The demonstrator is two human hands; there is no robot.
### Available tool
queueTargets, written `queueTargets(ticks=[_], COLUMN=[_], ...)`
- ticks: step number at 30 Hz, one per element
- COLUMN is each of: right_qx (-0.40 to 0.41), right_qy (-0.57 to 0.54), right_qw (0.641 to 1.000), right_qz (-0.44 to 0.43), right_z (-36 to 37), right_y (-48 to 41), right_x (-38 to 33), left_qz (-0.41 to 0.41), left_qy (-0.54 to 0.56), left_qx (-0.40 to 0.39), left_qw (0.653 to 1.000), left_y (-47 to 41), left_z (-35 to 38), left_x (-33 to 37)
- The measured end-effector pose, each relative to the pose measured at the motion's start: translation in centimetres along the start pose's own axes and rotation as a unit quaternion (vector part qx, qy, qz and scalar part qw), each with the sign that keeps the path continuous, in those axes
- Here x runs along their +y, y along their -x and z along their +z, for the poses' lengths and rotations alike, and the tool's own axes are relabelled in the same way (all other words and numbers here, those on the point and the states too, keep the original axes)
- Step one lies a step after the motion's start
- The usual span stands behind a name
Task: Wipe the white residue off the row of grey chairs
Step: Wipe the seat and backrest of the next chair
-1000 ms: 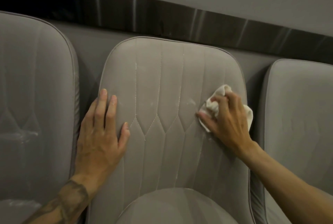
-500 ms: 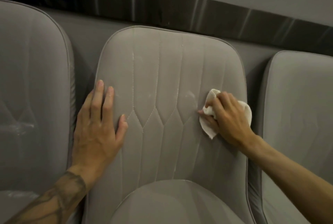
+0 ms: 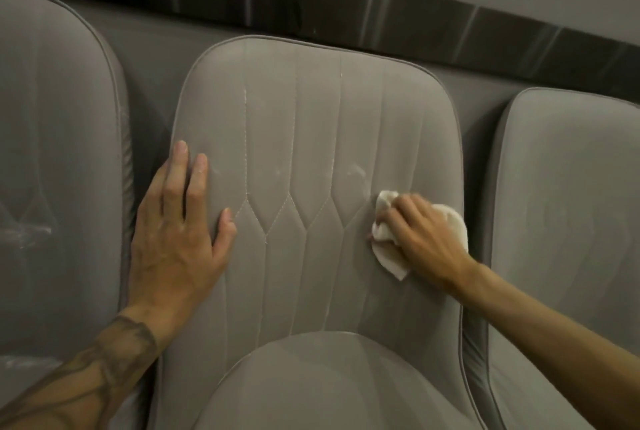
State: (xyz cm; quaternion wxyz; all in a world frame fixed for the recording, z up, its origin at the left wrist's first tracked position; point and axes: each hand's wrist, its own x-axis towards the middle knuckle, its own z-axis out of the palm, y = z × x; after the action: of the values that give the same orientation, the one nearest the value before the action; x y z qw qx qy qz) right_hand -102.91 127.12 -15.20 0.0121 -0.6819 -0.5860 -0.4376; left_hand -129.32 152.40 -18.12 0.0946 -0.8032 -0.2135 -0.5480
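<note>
1. White residue (image 3: 356,171): faint smear on the middle chair (image 3: 304,111), backrest, right of centre. More follows the seams (image 3: 246,125), long axis vertical.
2. Cloth (image 3: 382,218): white, crumpled, pressed to the backrest just below and right of the smear.
3. Your right hand (image 3: 427,242): fingers curled over the cloth, gripping it. This is the nearer hand, and the smear lies up and to its left.
4. Your left hand (image 3: 176,232): flat, fingers straight, braced on the backrest's left edge, holding nothing.
5. Left chair (image 3: 52,152): pale streaks (image 3: 31,230) at mid-height, likely unwiped. Right chair (image 3: 571,204): alongside.
</note>
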Motion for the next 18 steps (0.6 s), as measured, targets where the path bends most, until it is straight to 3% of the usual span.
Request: queueTargets(ticks=[4,6,11,13,18], right_qx=[0.112,0.094,-0.054,-0.049,0.088], right_qy=[-0.027,-0.026,0.057,0.064,-0.034], right_qw=[0.984,0.985,0.995,0.995,0.986], right_qz=[0.136,0.145,-0.062,-0.065,0.139], right_z=[-0.9,-0.1,1.7,1.2,0.1], right_y=[-4.4,-2.8,4.5,3.2,-3.5], right_x=[1.1,-0.3,-4.7,-3.4,-0.2], left_qz=[-0.001,0.001,-0.001,-0.006,-0.005], left_qy=[0.001,0.004,0.005,0.007,0.006], left_qx=[0.0,-0.001,-0.006,-0.009,-0.007], left_qw=[1.0,1.0,1.0,1.0,1.0], left_y=[0.0,0.0,0.1,0.1,0.1], left_z=[0.0,0.1,-0.1,-0.3,-0.1], left_x=[0.0,0.0,0.0,0.1,-0.1])
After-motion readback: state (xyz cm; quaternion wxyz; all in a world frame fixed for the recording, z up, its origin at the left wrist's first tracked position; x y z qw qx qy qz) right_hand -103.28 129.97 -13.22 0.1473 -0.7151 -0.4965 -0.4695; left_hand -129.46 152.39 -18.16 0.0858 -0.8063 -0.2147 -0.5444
